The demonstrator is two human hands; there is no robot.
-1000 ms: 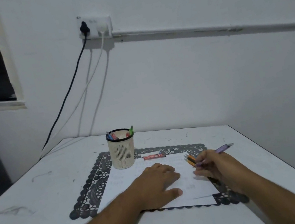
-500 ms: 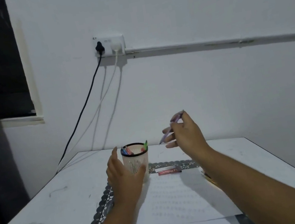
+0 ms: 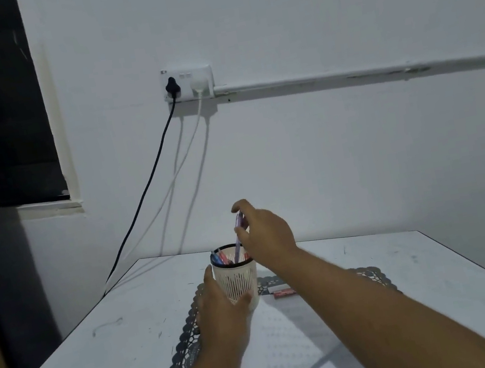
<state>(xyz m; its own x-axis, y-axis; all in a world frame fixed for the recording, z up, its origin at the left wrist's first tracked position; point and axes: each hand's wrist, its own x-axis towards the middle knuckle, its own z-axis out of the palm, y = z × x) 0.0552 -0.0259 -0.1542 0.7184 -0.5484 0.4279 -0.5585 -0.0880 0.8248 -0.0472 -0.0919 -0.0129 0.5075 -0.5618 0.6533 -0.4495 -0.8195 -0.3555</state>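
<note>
My right hand (image 3: 264, 232) hangs above the pen cup (image 3: 236, 277), thumb and fingertips pinching the purple pen (image 3: 238, 233) nearly upright; its lower end sits inside the rim. My left hand (image 3: 222, 314) curls round the cup on the mat (image 3: 181, 357).

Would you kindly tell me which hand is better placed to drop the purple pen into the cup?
Right. The right hand pinches the pen, its lower end in the cup, while the left hand grips the cup.
</note>
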